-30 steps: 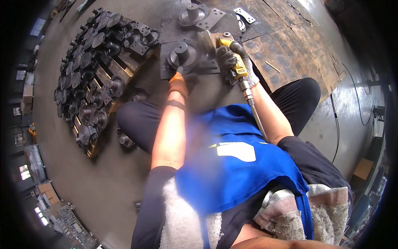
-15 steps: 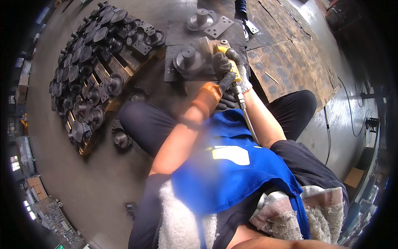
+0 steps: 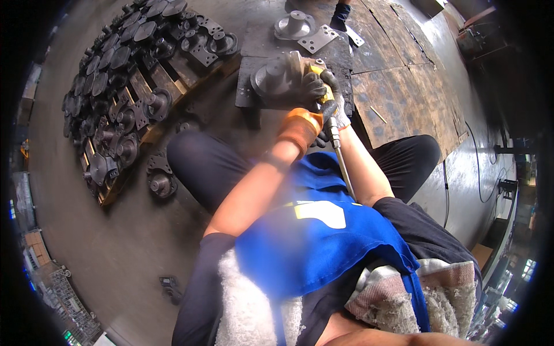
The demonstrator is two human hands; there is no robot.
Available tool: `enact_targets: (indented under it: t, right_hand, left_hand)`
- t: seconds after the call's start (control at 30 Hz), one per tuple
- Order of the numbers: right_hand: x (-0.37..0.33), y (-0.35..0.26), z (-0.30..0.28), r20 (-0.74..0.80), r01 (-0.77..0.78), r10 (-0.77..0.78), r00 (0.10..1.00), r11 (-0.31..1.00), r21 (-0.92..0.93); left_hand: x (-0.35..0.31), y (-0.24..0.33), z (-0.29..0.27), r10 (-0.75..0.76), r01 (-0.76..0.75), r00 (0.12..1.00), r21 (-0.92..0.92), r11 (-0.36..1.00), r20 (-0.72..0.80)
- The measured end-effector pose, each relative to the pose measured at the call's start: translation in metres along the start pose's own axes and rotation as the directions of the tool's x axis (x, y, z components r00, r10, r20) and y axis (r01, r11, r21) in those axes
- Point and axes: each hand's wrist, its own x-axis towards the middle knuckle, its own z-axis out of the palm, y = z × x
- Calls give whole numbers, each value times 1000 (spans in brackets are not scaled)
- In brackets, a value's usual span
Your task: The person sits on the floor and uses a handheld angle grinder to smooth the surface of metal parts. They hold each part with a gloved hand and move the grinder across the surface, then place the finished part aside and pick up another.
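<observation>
A yellow tool (image 3: 329,94) is lying inside the grip of both gloved hands, and its round head (image 3: 296,62) is pointing up and left of the grip. The right hand (image 3: 339,104) is closing firmly around the tool's body. The left hand (image 3: 311,120), in a glove with orange cuff, is bending its dark fingers over the lower end. A metal coupling (image 3: 334,137) and a thin hose (image 3: 345,168) are running from below the grip toward the blue apron (image 3: 358,242). Just left of the grip, a round flanged part (image 3: 269,81) is sitting near the tool's head; whether they are touching, I cannot tell. Beyond the grip, a second flanged part (image 3: 295,24) is resting beside a plate with holes (image 3: 318,41), and another person's dark sleeve (image 3: 340,17) is reaching in. Farther left, many dark parts (image 3: 120,57) are piling on a wooden pallet (image 3: 140,85). To the right of the grip, worn wooden boards (image 3: 398,95) are covering the floor.
</observation>
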Motion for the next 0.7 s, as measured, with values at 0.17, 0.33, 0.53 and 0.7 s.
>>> enact_targets:
  t: [0.17, 0.33, 0.53, 0.7]
  right_hand:
    - [-1, 5, 0, 54, -66, 64, 996, 997, 38]
    - [3, -4, -8, -91, 77, -74, 993, 997, 28]
    - [1, -1, -5, -75, 178, -179, 981, 984, -17]
    - [-16, 2, 29, 219, -264, 205, 954, 921, 287]
  left_hand:
    - [0, -5, 10, -35, 25, 997, -144, 989, -66]
    - [5, -8, 20, -148, 125, 988, -340, 932, -42]
    - [4, -7, 28, -107, 31, 958, -278, 960, -264]
    - [-19, -10, 27, -100, -38, 884, -283, 958, -457]
